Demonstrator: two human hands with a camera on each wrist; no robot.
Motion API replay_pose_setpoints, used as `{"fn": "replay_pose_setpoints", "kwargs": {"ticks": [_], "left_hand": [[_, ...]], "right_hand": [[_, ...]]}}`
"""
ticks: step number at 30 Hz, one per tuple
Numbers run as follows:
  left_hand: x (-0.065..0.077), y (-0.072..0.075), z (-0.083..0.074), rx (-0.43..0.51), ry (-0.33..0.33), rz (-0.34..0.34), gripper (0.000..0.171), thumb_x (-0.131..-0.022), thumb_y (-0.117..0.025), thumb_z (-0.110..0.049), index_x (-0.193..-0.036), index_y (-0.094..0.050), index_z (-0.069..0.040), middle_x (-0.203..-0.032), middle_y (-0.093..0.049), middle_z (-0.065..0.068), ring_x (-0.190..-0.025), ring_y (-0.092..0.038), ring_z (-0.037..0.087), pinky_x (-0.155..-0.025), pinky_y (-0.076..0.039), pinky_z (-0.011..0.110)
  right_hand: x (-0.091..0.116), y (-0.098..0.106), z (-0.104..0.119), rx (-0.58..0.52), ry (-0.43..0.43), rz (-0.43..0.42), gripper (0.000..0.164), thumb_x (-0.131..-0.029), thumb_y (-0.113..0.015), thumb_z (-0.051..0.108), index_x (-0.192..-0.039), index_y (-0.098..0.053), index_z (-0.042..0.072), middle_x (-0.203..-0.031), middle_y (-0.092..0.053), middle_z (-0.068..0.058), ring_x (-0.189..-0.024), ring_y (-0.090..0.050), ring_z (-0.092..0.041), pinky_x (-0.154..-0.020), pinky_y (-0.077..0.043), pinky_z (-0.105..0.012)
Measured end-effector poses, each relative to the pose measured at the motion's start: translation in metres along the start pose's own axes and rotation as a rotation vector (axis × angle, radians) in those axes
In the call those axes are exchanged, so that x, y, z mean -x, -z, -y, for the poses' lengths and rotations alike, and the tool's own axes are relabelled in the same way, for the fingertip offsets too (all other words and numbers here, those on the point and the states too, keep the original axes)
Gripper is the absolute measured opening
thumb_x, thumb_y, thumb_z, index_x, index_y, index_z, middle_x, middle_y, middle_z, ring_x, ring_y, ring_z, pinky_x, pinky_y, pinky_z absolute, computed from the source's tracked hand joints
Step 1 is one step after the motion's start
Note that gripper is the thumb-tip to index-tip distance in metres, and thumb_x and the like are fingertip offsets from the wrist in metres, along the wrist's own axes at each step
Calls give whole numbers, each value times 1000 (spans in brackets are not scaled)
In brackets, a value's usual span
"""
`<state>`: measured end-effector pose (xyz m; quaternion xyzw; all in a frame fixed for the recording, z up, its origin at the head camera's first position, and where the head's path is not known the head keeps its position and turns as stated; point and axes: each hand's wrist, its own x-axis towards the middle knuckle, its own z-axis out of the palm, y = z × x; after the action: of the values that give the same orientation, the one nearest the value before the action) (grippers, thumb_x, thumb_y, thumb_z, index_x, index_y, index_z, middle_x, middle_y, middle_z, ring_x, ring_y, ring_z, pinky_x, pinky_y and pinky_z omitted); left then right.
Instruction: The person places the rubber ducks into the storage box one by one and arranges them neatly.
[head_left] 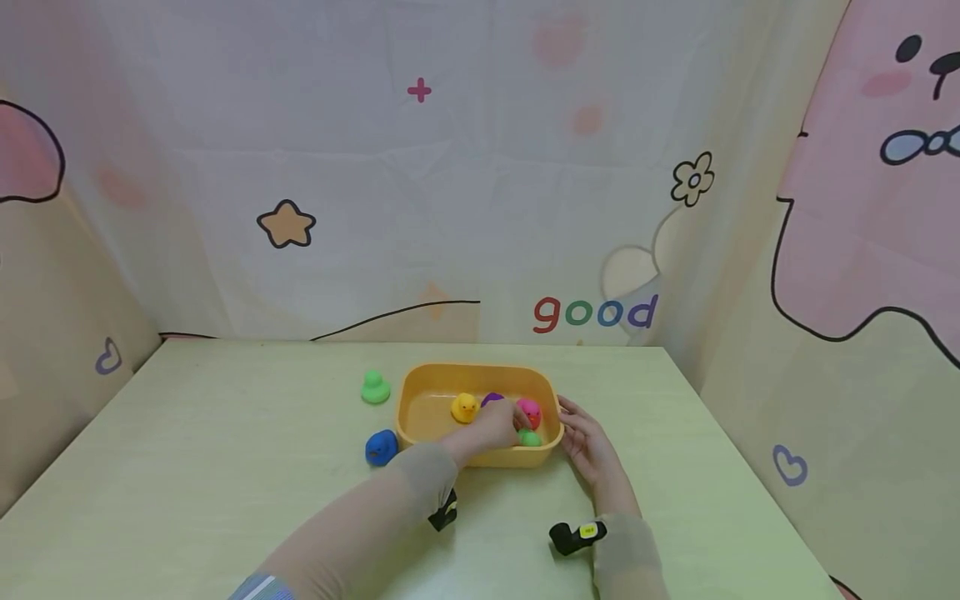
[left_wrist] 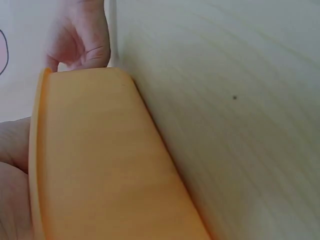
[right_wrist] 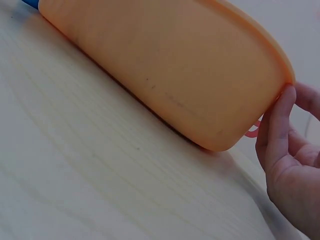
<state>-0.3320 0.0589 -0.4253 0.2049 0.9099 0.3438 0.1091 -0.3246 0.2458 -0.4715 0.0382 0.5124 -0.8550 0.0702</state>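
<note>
Left hand (head_left: pixel 491 427) reaches into the orange tray (head_left: pixel 423 404), at the green toy (head_left: pixel 529 438) towards four o'clock; we can't tell if its fingers pinch it. Right hand (head_left: pixel 588 446), fingers slightly apart, touches the tray's three o'clock end, we'd guess to steady it. Blue toy (head_left: pixel 381 447): outside, eight o'clock.

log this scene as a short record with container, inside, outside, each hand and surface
container: orange tub
inside: yellow duck, purple toy (partly hidden), pink duck, inner green toy
outside, left of tub: outer green toy, blue toy
left hand: reaching inside the tub, fingertips at the inner green toy; grip unclear
right hand: fingers touching the tub's right end
surface: pale wood-grain table
</note>
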Motion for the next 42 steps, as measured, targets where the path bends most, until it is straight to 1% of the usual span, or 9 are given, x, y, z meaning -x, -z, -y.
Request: {"fn": "replay_pose_setpoints", "kwargs": {"ticks": [4, 7, 15, 21, 26, 31, 35, 38, 42], "left_hand": [[6, 9, -3, -43, -37, 25, 29, -79, -68, 6, -105, -74, -5, -105, -70, 11, -97, -61, 24, -90, -53, 34], [12, 21, -5, -41, -53, 51, 25, -82, -70, -1, -106, -74, -6, -108, -69, 11, -101, -60, 25, -94, -51, 37], [34, 64, 5, 71, -90, 124, 24, -90, -71, -15, -110, -71, -3, -109, -71, 9, -97, -63, 20, -91, -54, 36], [54, 92, 28, 86, -148, 95, 17, -92, -68, -18, -103, -72, -5, -103, -72, 5, -93, -66, 16, -87, -54, 32], [71, 108, 50, 138, -175, 44, 17, -93, -66, -18, -101, -69, -3, -100, -72, 6, -95, -66, 18, -90, -54, 37], [87, 120, 76, 225, -128, -5, 26, -93, -67, -23, -113, -65, -6, -112, -68, 8, -106, -62, 21, -97, -51, 42], [101, 129, 93, 271, -75, -53, 35, -90, -70, -25, -120, -63, -7, -121, -65, 11, -113, -59, 25, -101, -49, 45], [110, 133, 105, 294, -49, -78, 41, -90, -71, -24, -124, -61, -4, -127, -61, 15, -117, -57, 31, -103, -47, 48], [118, 133, 123, 318, -21, -71, 48, -89, -72, -24, -128, -57, -1, -134, -57, 19, -124, -53, 37, -106, -43, 52]], "right_hand": [[2, 0, 1, 4, 1, 18, 49, -101, -40, 0, -149, -29, -2, -103, -65, 3, -87, -65, -4, -77, -54, -14], [2, -1, 1, 6, 2, 16, 49, -101, -41, 0, -149, -29, -2, -103, -65, 3, -88, -65, -4, -77, -54, -14], [2, 0, 1, 14, -16, -2, 51, -101, -42, 1, -150, -28, -1, -102, -66, 5, -88, -65, -3, -77, -54, -13], [2, -1, 0, 27, -13, -12, 52, -101, -42, 1, -150, -27, -1, -102, -66, 5, -87, -65, -3, -76, -54, -13], [1, -1, -1, 22, 10, -22, 42, -101, -42, 1, -143, -38, 2, -101, -66, 4, -84, -65, -4, -74, -54, -13], [1, -1, -3, 12, 27, -24, 29, -101, -41, 0, -126, -51, 8, -99, -67, 3, -83, -65, -5, -71, -53, -13], [1, -1, -3, -4, 23, -21, 25, -100, -42, 0, -119, -55, 11, -99, -68, 2, -83, -65, -5, -71, -54, -13], [1, -1, -3, -10, 12, -22, 26, -100, -43, 0, -120, -55, 11, -100, -67, 1, -83, -65, -5, -71, -54, -13], [2, -2, -2, 3, 2, -26, 31, -101, -43, 1, -131, -49, 8, -101, -67, 3, -83, -64, -5, -70, -53, -13]]}}
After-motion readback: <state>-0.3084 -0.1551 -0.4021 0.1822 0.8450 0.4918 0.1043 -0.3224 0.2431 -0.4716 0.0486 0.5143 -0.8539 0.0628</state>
